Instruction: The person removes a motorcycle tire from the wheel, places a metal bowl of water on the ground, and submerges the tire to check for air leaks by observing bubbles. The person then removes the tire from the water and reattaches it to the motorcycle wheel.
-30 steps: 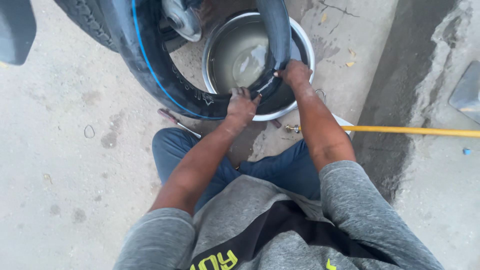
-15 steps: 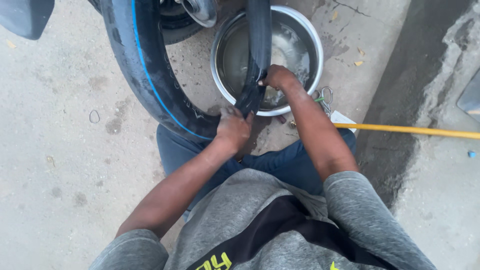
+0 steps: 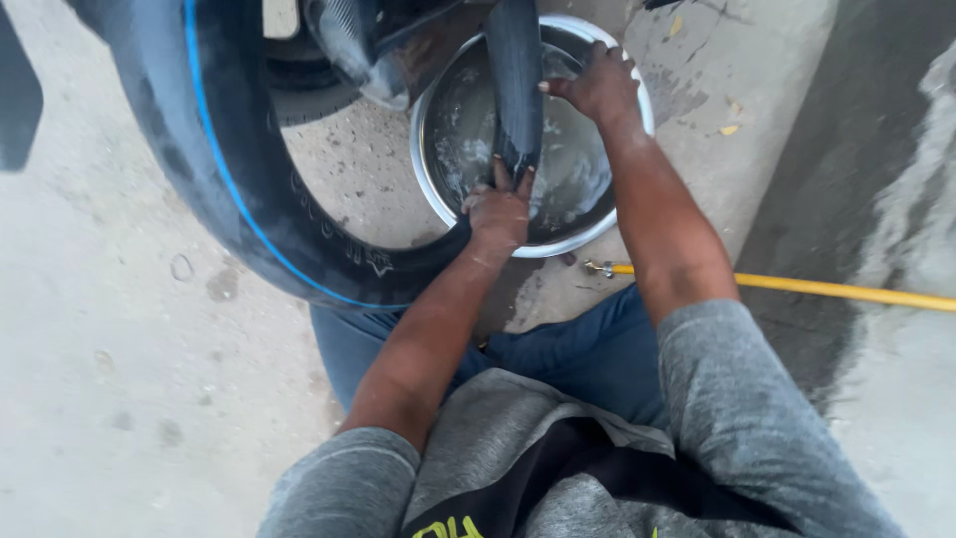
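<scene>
Both forearms reach forward from grey sleeves. The left hand [image 3: 501,207] has its grip closed on the black inner tube [image 3: 515,85], pressing it into the water-filled metal basin [image 3: 428,174]. Farther out, the right hand [image 3: 600,85] clasps the tube's side, beside the blue-striped tyre [image 3: 214,169].

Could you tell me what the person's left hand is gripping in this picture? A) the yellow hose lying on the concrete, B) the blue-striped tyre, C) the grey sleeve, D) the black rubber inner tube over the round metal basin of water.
D: the left hand clasps the lower part of the black rubber inner tube, which dips into the round metal basin of water, while the right hand holds the tube higher up.
</scene>
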The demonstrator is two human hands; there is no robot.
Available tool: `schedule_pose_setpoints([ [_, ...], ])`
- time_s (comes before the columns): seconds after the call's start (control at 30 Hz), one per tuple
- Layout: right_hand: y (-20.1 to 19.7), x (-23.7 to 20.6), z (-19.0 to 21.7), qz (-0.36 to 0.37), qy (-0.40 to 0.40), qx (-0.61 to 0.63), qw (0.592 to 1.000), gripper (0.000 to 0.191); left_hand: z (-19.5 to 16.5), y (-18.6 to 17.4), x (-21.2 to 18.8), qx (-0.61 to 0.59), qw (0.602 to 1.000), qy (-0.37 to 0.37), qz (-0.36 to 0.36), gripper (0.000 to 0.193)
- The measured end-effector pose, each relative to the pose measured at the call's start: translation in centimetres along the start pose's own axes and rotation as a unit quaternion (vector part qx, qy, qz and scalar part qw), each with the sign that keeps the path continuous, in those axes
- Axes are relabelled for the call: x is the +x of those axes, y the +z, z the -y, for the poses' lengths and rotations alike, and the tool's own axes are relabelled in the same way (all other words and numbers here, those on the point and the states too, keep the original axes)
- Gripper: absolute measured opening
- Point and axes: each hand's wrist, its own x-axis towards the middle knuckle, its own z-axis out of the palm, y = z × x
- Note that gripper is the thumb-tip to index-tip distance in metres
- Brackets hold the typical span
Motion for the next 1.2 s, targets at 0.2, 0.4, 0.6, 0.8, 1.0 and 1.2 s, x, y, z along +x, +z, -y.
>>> schedule_pose_setpoints([
  [0.2, -0.1, 3.0, 3.1, 0.074, 0.036, -0.098, 0.992, 0.147, -0.2, 1.3, 2.9, -0.022, 1.000, 0.013, -0.007, 0.068],
  [0.4, 0.3, 4.3, 3.4, 0.079, 0.032, -0.146, 0.986, 0.152, -0.5, 1.5, 5.5, -0.011, 0.998, 0.028, 0.048, 0.083],
  [0.6, 2.0, 5.6, 3.9, 0.043, 0.029, -0.198, 0.979, 0.148, -0.8, 2.6, 7.5, -0.012, 1.000, 0.014, 0.023, 0.054],
  [0.8, 3.1, 6.4, 4.4, -0.006, 0.042, -0.216, 0.975, 0.142, -0.3, 2.4, 8.3, -0.031, 0.999, 0.033, 0.009, 0.067],
  [1.0, 3.4, 6.1, 4.5, -0.020, 0.043, -0.232, 0.972, 0.140, -0.5, 1.9, 7.8, -0.007, 0.999, 0.031, -0.004, 0.059],
  [1.2, 3.2, 6.2, 4.8, -0.016, 0.041, -0.243, 0.969, 0.144, -0.1, 1.1, 7.3, -0.042, 0.999, 0.024, 0.018, 0.100],
])
